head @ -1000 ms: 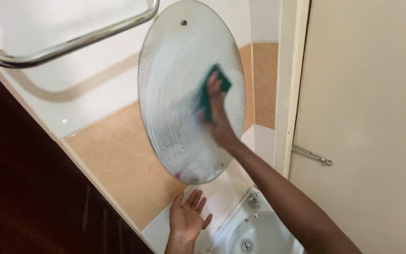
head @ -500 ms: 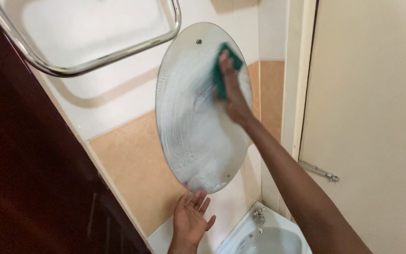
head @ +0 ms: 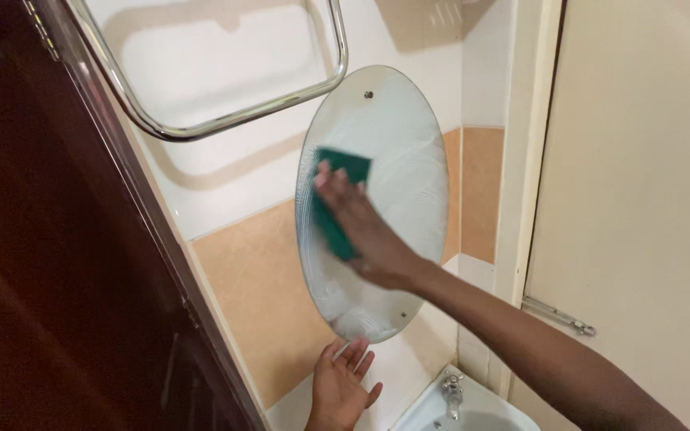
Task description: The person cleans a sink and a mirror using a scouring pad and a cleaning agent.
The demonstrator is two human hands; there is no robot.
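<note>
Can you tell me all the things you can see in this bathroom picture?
mirror: one, oval, smeared with white soapy streaks, on the wall in the middle
sponge: one, green, flat against the mirror
towel rail: one, shiny metal, on the wall at upper left
wall tiles: white above, peach band below
door: one, dark brown wood, at left
second door: one, cream, at right, with a metal bolt
sink: one, white, bottom edge, with a metal tap
right hand: presses the sponge on the mirror
left hand: open, fingertips at the mirror's lower edge
</note>
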